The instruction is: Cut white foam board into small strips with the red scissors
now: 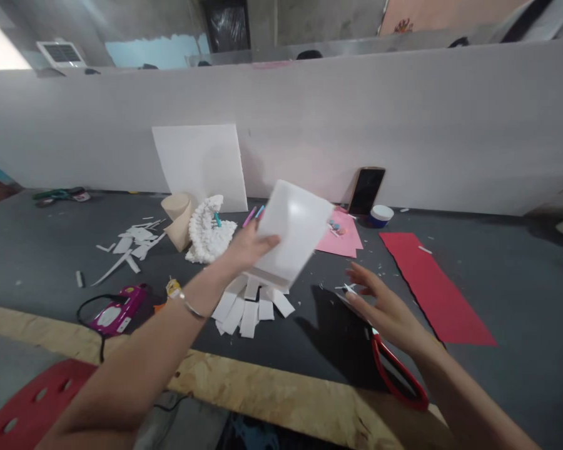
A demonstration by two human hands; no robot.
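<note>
My left hand (pixel 249 249) grips a white board sheet (pixel 296 231) at its left edge, thumb on the near face. The sheet is tilted and raised over a pile of cut white strips (pixel 250 315). My right hand (pixel 380 301), fingers apart, hovers by a pair of scissors with red handles (pixel 400 375). The scissors lie near the table's front edge, and the hand partly hides their blades. Whether the hand touches them I cannot tell. Left of the sheet is a bumpy white curved piece (pixel 209 231) with a bit of teal in it.
Pink paper (pixel 342 240), a leaning phone (pixel 366 190) and a white-lidded jar (pixel 381 216) are at the back. Red sheet (pixel 438 287) lies right. On the left are white scraps (pixel 138 240), a rolled beige piece (pixel 178 219), a magenta corded tool (pixel 119 310) and a leaning white board (pixel 201 162).
</note>
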